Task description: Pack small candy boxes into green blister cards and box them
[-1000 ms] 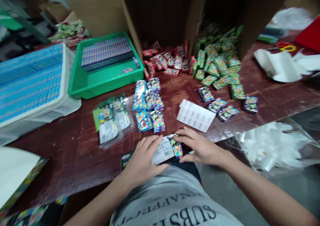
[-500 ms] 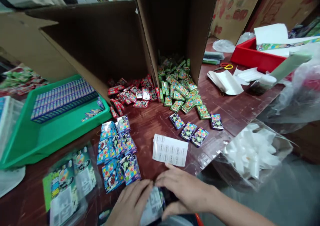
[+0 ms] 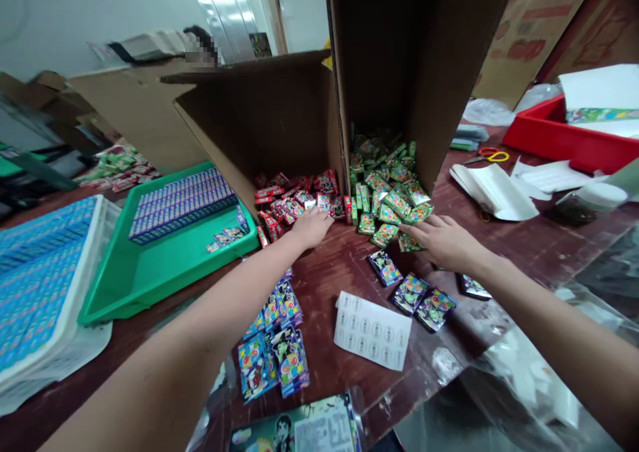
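My left hand (image 3: 312,227) reaches out to the pile of small red packets (image 3: 292,202) spilling from a tipped cardboard box (image 3: 259,116); its fingers curl down onto the packets at the pile's front edge. At the same time my right hand (image 3: 442,239) lies on the front of the green packet pile (image 3: 387,189), fingers bent over a green packet. A bagged card set (image 3: 299,432) lies at the table's near edge, free of both hands.
Blue and purple packets (image 3: 274,342) lie in a heap near me, dark packets (image 3: 412,292) and a white sticker sheet (image 3: 372,329) to the right. A green tray (image 3: 160,265) and a white crate (image 3: 44,285) stand left. Red bin (image 3: 559,136), scissors (image 3: 486,154), clear bags (image 3: 524,385) right.
Both hands left the bagged set at the table's near edge and stretched forward, the left to the red pile, the right to the green pile. The view tilted up.
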{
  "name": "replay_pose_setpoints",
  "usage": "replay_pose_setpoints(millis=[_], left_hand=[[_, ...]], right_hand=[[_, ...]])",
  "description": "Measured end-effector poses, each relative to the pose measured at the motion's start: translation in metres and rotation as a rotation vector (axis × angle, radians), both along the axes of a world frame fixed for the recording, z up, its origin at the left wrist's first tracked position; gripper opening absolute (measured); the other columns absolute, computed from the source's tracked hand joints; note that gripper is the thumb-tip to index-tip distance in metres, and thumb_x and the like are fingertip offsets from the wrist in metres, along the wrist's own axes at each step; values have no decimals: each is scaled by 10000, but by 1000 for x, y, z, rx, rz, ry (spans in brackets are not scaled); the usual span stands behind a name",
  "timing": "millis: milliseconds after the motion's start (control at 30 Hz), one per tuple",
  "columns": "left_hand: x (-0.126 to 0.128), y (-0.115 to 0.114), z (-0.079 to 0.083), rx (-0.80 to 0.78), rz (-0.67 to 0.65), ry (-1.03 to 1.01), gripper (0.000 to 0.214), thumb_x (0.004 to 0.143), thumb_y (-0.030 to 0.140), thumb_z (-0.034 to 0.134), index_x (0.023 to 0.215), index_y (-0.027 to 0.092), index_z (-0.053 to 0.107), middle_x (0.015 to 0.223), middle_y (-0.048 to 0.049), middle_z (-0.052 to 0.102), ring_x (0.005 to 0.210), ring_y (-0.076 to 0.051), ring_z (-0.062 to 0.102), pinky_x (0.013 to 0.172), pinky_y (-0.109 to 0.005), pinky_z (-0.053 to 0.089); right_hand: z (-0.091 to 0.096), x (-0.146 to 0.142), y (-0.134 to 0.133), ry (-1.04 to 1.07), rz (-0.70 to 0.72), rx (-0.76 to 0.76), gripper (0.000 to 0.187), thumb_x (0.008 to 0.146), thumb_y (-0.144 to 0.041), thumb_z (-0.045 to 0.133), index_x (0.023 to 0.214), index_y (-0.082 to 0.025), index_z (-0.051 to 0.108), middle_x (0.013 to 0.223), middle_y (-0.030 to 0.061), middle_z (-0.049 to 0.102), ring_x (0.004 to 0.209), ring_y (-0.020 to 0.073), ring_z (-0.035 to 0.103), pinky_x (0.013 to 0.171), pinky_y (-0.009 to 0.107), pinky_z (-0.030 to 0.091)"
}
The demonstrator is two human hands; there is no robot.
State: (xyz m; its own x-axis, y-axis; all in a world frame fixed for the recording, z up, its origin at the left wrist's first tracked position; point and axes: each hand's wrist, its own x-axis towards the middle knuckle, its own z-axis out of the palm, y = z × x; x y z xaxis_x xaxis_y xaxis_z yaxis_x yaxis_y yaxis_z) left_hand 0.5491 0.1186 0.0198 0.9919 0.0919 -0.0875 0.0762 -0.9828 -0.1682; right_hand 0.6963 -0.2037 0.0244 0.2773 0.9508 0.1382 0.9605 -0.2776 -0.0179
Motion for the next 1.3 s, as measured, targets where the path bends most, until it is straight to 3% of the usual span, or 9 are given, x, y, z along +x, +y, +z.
replay_pose_setpoints(millis=[133,267,400,533,700,833,967,1100,1300], left_hand=[[-4,-2,-12,-19,24,31,258,926,257,658,1160,148,649,1257,-117,626,1191,-287,561,1009,-474,458],[-2,-10,-1,-31,68,-1,261,919,102,539,1154,129,649,1193,-165,643,1182,-315,546,1004,-451,428],[-9,-43,43,-20,106,-187,375,978,255,502,1314,95,543,1300,-187,531,1276,-374,479,1060,-518,358],[-51,-106,80,-232,116,-304,356,964,415,552,1161,131,635,1095,-90,584,1092,-280,595,970,-441,437],[-119,-183,35,-651,86,13,338,925,512,615,934,192,721,950,-70,682,866,-227,647,791,-376,515],[-147,-207,-8,-602,91,33,547,884,559,659,1245,147,646,1215,-137,655,1075,-306,644,957,-459,501],[-162,-209,-15,-554,-81,-7,844,756,542,778,1433,139,475,1442,-152,554,1317,-360,493,1081,-505,411],[-171,-211,-18,-574,-30,-20,741,808,355,721,1458,142,437,1448,-152,553,1327,-342,484,1084,-506,399],[-172,-216,-32,-708,41,-32,1088,787,372,772,1614,165,95,1531,-213,440,1396,-369,433,1120,-545,377]], right_hand=[[18,-78,-43,462,38,71,659,922,-441,618,1522,-262,416,1198,128,646,1013,295,644,879,443,541],[-1,-161,-71,928,173,-3,563,836,-368,725,1355,-268,534,1223,66,661,1045,247,665,893,365,564],[-35,-180,-52,828,-7,-18,533,869,-383,694,1354,-216,547,1217,113,655,1068,271,668,942,412,545],[-41,-161,-31,645,-198,-11,588,909,-517,647,1379,-183,536,1179,159,618,967,301,683,886,466,553],[-37,-154,-64,606,-90,-29,937,763,-677,753,1494,-178,447,1319,187,543,1124,354,636,959,509,549],[-44,-151,-84,488,133,-15,927,814,-533,773,1569,-203,348,1579,174,392,1398,383,413,1144,570,402],[-52,-150,-79,480,189,40,811,845,-445,760,1528,-179,412,1471,167,501,1309,339,461,1128,535,412],[-54,-153,-76,531,218,59,872,783,-515,802,1514,-218,431,1360,150,543,1208,342,485,1063,545,447],[-63,-154,-68,620,282,114,1160,742,-662,789,1633,-240,178,1467,137,513,1103,327,449,979,509,466]])
